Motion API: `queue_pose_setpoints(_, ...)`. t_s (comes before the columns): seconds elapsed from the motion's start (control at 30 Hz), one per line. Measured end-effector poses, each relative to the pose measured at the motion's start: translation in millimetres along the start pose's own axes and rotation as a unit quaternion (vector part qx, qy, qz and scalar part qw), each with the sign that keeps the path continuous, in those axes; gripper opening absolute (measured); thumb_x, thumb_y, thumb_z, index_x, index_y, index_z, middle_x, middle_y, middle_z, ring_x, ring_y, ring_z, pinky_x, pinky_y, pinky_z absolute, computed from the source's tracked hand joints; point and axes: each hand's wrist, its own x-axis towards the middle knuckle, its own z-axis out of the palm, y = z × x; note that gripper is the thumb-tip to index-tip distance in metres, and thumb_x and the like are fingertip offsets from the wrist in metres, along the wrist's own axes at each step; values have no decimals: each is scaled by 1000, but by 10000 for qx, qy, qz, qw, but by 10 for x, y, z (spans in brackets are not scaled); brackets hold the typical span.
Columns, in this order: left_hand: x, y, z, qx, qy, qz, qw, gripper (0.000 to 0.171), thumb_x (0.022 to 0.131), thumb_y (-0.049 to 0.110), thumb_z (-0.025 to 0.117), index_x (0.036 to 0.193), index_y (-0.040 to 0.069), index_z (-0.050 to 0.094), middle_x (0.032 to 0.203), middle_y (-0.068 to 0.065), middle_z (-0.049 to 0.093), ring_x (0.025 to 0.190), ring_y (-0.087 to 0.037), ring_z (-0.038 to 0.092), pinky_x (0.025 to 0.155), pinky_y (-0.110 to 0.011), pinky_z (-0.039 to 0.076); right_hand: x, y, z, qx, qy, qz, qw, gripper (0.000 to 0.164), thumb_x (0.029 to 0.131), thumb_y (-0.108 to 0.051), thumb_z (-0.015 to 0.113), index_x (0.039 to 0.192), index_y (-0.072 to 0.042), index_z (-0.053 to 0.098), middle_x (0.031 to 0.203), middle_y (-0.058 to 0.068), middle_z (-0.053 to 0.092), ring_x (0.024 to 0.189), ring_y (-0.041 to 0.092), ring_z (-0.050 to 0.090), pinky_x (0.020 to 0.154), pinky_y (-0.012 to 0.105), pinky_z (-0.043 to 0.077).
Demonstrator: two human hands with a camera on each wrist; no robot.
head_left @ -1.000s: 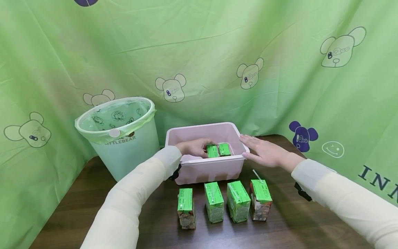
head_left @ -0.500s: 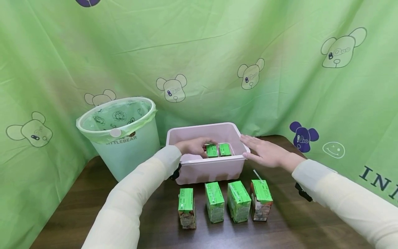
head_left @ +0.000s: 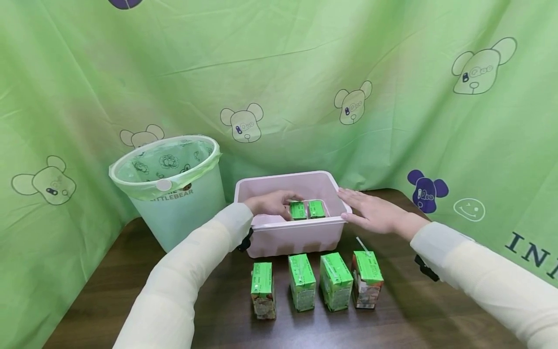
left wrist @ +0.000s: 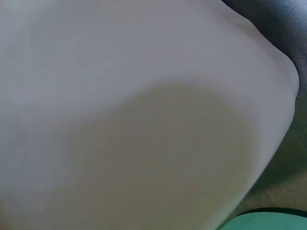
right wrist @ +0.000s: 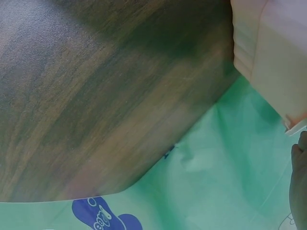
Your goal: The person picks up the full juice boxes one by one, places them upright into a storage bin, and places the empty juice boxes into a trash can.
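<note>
A pink plastic tub (head_left: 296, 238) stands on the table in the head view, two green-topped drink cartons inside it. My left hand (head_left: 272, 203) reaches over the tub's near left side. Its thumb and fingers are curled round the left drink carton (head_left: 298, 210); the fingertips are partly hidden behind it. Beside that carton sits the other carton (head_left: 317, 209). My right hand (head_left: 370, 211) rests with straight fingers along the tub's right rim. In the right wrist view, part of that hand (right wrist: 300, 182) shows at the edge, close to the tub (right wrist: 278, 62).
In front of the tub, several drink cartons stand in a row, among them a left one (head_left: 263, 291) and a right one (head_left: 367, 278) with a straw sticking up. A lined mint-green trash bin (head_left: 187, 218) stands left. Green printed cloth (head_left: 287, 58) hangs behind the table (head_left: 209, 320).
The head view has shifted slightly. My left hand stays at the left carton in the tub, and my right hand stays on the rim.
</note>
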Motion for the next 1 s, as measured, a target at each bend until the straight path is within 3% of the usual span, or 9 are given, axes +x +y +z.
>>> queue_pose_setpoints(0.33, -77, 29, -76, -197, 21, 83, 9998, 74, 83, -3, 72, 148, 4, 37, 153, -7, 36, 141, -31, 31, 113, -41, 31, 6, -19, -28, 25, -131, 10, 9999, 68, 102, -44, 44, 151, 1, 27, 156, 20, 24, 142, 39, 22, 113, 55, 22)
queue_pose_setpoints(0.63, -233, 88, -198, 59, 182, 270, 9995, 73, 85, -2, 71, 148, 3, 36, 153, -8, 36, 139, -32, 33, 112, -40, 32, 34, -8, -47, -67, -159, -19, 9998, 68, 102, -44, 44, 151, 1, 27, 156, 20, 24, 142, 39, 22, 113, 54, 23)
queue_pose_setpoints(0.8, -345, 165, -253, -192, 255, 305, 9990, 73, 85, -1, 71, 149, 4, 35, 154, -9, 35, 140, -30, 33, 114, -38, 29, 29, -4, -54, -65, -169, 12, 9998, 68, 102, -43, 44, 151, 0, 27, 157, 19, 24, 142, 39, 22, 113, 54, 23)
queue_pose_setpoints(1.0, -527, 206, -298, -446, 364, 610, 9965, 72, 85, -2, 71, 148, 2, 36, 153, -11, 36, 140, -31, 33, 114, -33, 28, 36, -14, -52, -54, -141, -42, 9999, 67, 102, -42, 45, 151, 2, 28, 157, 20, 24, 142, 40, 22, 113, 55, 23)
